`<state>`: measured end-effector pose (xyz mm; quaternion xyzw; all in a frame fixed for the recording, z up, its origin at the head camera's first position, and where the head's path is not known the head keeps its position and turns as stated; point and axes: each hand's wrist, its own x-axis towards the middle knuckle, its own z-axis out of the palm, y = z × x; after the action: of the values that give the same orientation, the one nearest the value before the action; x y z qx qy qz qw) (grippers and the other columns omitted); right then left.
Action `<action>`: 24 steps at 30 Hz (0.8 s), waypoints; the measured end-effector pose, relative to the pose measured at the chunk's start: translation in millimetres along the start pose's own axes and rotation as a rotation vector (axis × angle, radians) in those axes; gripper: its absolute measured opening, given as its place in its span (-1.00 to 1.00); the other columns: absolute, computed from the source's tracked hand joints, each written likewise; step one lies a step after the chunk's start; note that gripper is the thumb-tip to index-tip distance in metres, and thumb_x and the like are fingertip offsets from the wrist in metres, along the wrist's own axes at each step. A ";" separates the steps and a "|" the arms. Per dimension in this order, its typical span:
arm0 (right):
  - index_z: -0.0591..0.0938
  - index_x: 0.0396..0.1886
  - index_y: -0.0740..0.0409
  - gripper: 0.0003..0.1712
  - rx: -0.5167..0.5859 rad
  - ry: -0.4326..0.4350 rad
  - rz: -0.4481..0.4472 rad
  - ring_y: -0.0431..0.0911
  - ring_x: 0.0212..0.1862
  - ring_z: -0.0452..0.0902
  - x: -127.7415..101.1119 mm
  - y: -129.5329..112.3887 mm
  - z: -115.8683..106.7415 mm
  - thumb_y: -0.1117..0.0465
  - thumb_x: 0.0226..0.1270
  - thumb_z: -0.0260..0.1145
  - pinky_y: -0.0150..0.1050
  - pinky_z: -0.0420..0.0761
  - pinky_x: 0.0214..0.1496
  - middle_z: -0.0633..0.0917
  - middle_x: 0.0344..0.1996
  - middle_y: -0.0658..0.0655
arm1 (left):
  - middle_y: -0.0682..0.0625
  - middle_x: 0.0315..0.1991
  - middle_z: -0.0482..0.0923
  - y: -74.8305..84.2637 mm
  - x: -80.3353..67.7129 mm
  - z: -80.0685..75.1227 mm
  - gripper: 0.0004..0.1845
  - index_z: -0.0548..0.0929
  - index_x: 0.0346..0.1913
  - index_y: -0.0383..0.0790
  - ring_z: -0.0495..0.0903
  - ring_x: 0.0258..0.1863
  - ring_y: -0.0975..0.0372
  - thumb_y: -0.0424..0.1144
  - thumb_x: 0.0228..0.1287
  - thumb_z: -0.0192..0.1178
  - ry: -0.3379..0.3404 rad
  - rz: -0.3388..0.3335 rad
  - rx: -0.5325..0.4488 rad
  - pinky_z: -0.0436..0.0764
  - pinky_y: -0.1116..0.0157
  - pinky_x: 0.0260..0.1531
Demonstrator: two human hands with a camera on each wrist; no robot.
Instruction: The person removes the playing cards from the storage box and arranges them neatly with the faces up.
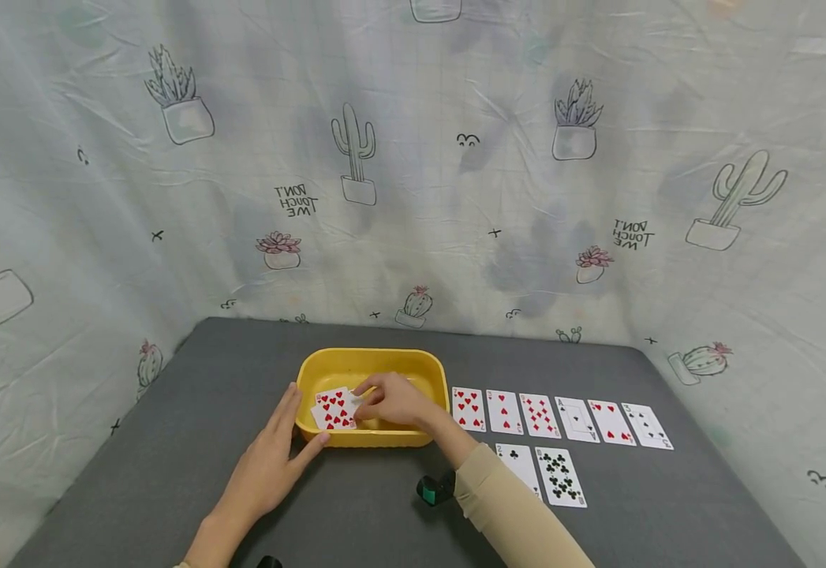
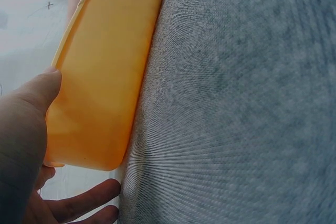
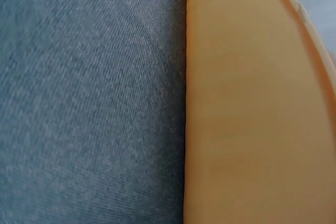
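Observation:
Inside a yellow plastic tub (image 1: 370, 440) lie overlapping playing cards (image 1: 334, 408), the top one showing red hearts. My right hand (image 1: 394, 401) reaches over the tub's front rim, and its thumb and fingers pinch the cards at their right edge. At the tub's front left corner rests my left hand (image 1: 267, 465), its thumb on the front rim and its straight fingers along the left side. The left wrist view shows that thumb (image 2: 50, 82) at the rim of the tub (image 2: 105, 77). In the right wrist view the tub's wall (image 3: 247, 103) fills one side, with the right hand hidden.
Right of the tub, a row of face-up cards (image 1: 503, 412) lies on the grey table (image 1: 356, 513). Nearer, two more, a two of clubs (image 1: 518, 467) and another club card (image 1: 560, 477), partly adjoin the right sleeve (image 1: 512, 505). A printed curtain (image 1: 455, 197) hangs behind.

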<state>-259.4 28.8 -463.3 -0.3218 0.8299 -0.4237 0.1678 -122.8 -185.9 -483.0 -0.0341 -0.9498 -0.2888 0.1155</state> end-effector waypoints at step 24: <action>0.48 0.37 0.13 -0.11 -0.409 -0.041 -0.110 -0.16 0.26 0.35 23.6 -4.3 13.8 0.07 0.02 0.63 -0.21 0.17 0.39 0.53 0.27 -0.04 | -0.16 0.56 -0.12 1.0 0.9 -0.2 -0.05 0.02 0.57 -0.22 0.20 0.38 -0.17 0.33 0.37 0.02 -0.004 0.003 -0.008 0.34 -0.26 0.13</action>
<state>-267.5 2.7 -468.0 -0.4023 0.8763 -0.2485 0.0923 -123.5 -185.2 -482.1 -0.0364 -0.9488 -0.2924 0.1137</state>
